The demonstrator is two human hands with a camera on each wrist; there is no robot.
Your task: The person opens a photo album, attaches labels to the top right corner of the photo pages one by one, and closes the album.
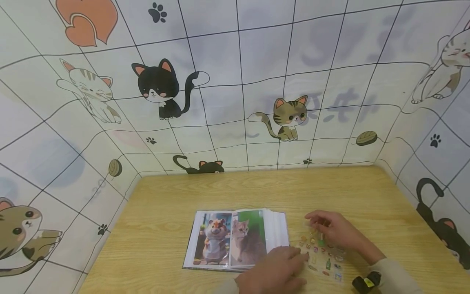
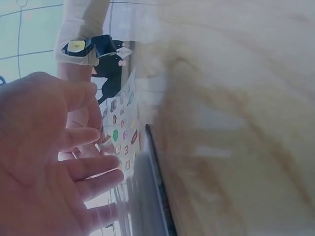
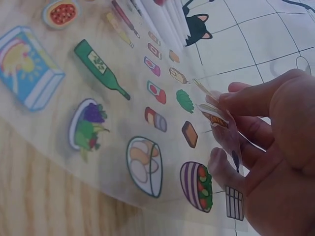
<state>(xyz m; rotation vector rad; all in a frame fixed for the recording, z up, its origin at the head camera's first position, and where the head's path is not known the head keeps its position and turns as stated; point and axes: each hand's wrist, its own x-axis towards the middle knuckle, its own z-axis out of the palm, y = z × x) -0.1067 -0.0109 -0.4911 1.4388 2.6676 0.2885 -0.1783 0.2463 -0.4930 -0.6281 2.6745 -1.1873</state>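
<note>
A clear sticker sheet printed with small food pictures lies right of an open photo album. My right hand pinches the sheet's far part between thumb and fingers. In the right wrist view, the sheet bends up toward that hand, and a small sticker sits by the thumb tip. Near the album's lower right corner is my left hand, its fingers reaching to the sheet's left edge. The left wrist view shows those fingers loosely extended, gripping nothing.
The album shows a hamster picture and a cat picture, with several more sleeves at the right. A wood-grain table carries everything. Cat-printed walls enclose its back and sides. A dark wrist device sits on the right sleeve.
</note>
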